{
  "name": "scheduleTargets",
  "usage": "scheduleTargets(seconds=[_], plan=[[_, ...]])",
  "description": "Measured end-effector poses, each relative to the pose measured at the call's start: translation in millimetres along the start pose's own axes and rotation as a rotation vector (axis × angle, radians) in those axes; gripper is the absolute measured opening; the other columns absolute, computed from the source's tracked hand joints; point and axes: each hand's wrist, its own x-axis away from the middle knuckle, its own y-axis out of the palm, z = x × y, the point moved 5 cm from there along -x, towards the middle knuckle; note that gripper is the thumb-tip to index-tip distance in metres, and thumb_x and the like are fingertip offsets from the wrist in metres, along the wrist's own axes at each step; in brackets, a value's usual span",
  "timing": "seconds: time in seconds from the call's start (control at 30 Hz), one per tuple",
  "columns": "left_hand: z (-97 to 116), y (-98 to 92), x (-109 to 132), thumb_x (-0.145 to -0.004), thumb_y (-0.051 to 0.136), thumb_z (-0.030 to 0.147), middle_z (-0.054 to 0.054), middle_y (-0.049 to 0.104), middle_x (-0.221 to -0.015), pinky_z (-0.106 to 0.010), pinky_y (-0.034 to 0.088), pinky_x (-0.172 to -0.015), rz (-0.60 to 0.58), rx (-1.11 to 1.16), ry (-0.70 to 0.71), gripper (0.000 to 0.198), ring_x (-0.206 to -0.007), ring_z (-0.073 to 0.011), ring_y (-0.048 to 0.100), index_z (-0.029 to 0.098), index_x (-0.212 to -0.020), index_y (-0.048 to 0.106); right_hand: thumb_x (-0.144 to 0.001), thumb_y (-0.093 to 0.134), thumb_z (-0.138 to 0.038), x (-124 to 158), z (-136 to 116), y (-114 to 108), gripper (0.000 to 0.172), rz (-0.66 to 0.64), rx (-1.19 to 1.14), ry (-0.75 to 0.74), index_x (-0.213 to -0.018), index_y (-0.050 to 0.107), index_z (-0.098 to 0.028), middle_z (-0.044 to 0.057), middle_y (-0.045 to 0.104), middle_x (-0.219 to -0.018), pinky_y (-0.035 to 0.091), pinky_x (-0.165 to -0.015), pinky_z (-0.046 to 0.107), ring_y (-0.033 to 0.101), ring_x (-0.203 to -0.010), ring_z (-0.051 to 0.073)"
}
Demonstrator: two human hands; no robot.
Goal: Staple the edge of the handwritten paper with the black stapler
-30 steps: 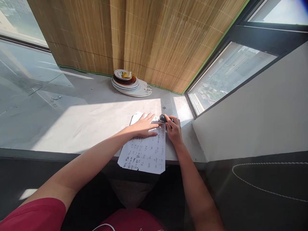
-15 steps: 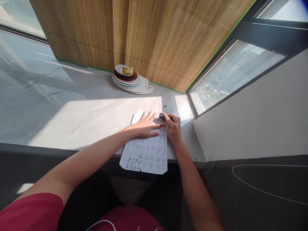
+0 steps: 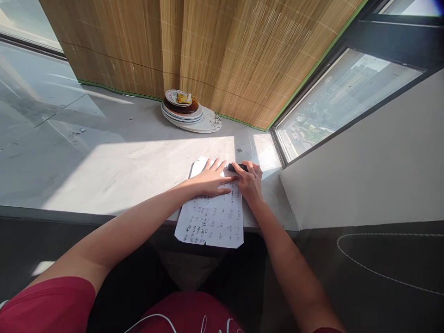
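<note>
A white sheet of paper (image 3: 211, 219) covered in handwriting lies on the grey sill, its near edge hanging over the front. My left hand (image 3: 210, 178) rests flat on the paper's upper part, fingers spread. My right hand (image 3: 249, 181) is closed around a small black stapler-like object (image 3: 237, 167) at the paper's far right corner, pressing down on it.
A stack of plates (image 3: 189, 114) with a yellow packet on top stands at the back of the grey sill (image 3: 121, 162), against a bamboo blind (image 3: 208, 51). A window (image 3: 333, 97) and a white wall (image 3: 374, 157) close off the right side.
The black object in my right hand has lowered and flattened against the paper's corner. The left hand stays flat on the sheet. The view shifted slightly.
</note>
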Motion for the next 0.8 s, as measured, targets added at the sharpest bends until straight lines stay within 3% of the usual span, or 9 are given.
scheduleTargets(seconds=[0.17, 0.27, 0.37, 0.43, 0.5, 0.57, 0.63, 0.7, 0.8], plan=[[-3.7, -3.0, 3.2, -0.105, 0.059, 0.066, -0.005, 0.024, -0.188, -0.079, 0.000, -0.134, 0.003, 0.004, -0.020, 0.063, -0.175, -0.0460, 0.002, 0.043, -0.164, 0.058, -0.097, 0.054, -0.011, -1.9, 2.2, -0.8, 0.060, 0.059, -0.086, 0.017, -0.149, 0.073, -0.033, 0.011, 0.065, -0.136, 0.048, -0.112, 0.049, 0.054, -0.128, 0.032], [-8.7, -7.0, 4.7, -0.106, 0.058, 0.066, -0.006, 0.027, -0.188, -0.077, -0.002, -0.135, 0.003, 0.007, -0.039, 0.062, -0.176, -0.0416, 0.002, 0.042, -0.163, 0.059, -0.103, 0.044, -0.015, -2.0, 18.0, -2.9, 0.058, 0.202, -0.187, 0.155, -0.153, 0.069, -0.027, 0.015, 0.066, -0.126, 0.054, -0.105, 0.049, 0.060, -0.116, 0.031], [-11.9, -12.5, 4.1, -0.107, 0.056, 0.066, -0.005, 0.031, -0.186, -0.074, -0.003, -0.136, 0.000, -0.011, -0.061, 0.062, -0.176, -0.0375, 0.004, 0.042, -0.163, 0.057, -0.103, 0.048, -0.024, -0.4, 35.8, -1.7, 0.054, 0.293, -0.230, 0.334, -0.154, 0.066, -0.019, 0.019, 0.067, -0.124, 0.057, -0.102, 0.054, 0.064, -0.113, 0.034], [-13.0, -20.0, 4.3, -0.110, 0.052, 0.060, -0.008, 0.033, -0.185, -0.070, 0.002, -0.137, 0.044, -0.038, -0.083, 0.055, -0.174, -0.0368, 0.014, 0.037, -0.159, 0.062, -0.102, 0.054, -0.030, 0.0, 41.8, -1.3, 0.054, 0.286, -0.254, 0.399, -0.152, 0.066, -0.015, 0.021, 0.068, -0.124, 0.060, -0.098, 0.055, 0.067, -0.112, 0.036], [-15.6, -32.9, 7.9, -0.115, 0.046, 0.049, -0.012, 0.044, -0.178, -0.058, 0.017, -0.138, 0.168, -0.058, -0.109, 0.047, -0.167, -0.0336, 0.033, 0.029, -0.151, 0.069, -0.101, 0.055, -0.033, -0.1, 41.2, -6.6, 0.050, 0.296, -0.273, 0.414, -0.146, 0.069, -0.013, 0.022, 0.071, -0.123, 0.062, -0.094, 0.053, 0.070, -0.109, 0.036], [-23.1, -48.0, 16.3, -0.117, 0.040, 0.036, -0.015, 0.061, -0.160, -0.045, 0.034, -0.129, 0.325, -0.067, -0.160, 0.042, -0.149, -0.0282, 0.052, 0.023, -0.139, 0.073, -0.103, 0.052, -0.033, 0.1, 32.6, -18.7, 0.046, 0.359, -0.286, 0.392, -0.140, 0.071, -0.014, 0.021, 0.073, -0.122, 0.064, -0.090, 0.051, 0.071, -0.108, 0.035], [-37.7, -60.2, 28.0, -0.115, 0.039, 0.025, -0.014, 0.072, -0.135, -0.039, 0.043, -0.116, 0.435, -0.078, -0.270, 0.037, -0.130, -0.0249, 0.062, 0.022, -0.125, 0.075, -0.104, 0.052, -0.034, 0.4, 13.8, -31.4, 0.044, 0.417, -0.319, 0.346, -0.139, 0.070, -0.017, 0.020, 0.074, -0.124, 0.065, -0.089, 0.048, 0.073, -0.109, 0.034], [-54.9, -67.4, 39.6, -0.111, 0.041, 0.018, -0.013, 0.075, -0.120, -0.039, 0.046, -0.108, 0.484, -0.101, -0.407, 0.033, -0.120, -0.0252, 0.064, 0.021, -0.111, 0.074, -0.103, 0.056, -0.033, 0.3, -15.2, -36.8, 0.042, 0.400, -0.392, 0.290, -0.140, 0.069, -0.019, 0.019, 0.075, -0.126, 0.065, -0.090, 0.047, 0.074, -0.110, 0.033], [-71.1, -72.5, 51.7, -0.110, 0.042, 0.016, -0.016, 0.074, -0.121, -0.041, 0.046, -0.103, 0.526, -0.139, -0.539, 0.031, -0.121, -0.0275, 0.061, 0.019, -0.104, 0.073, -0.097, 0.063, -0.027, 1.5, -68.2, -28.4, 0.041, 0.260, -0.502, 0.215, -0.137, 0.070, -0.021, 0.016, 0.077, -0.125, 0.066, -0.091, 0.045, 0.076, -0.111, 0.032]])
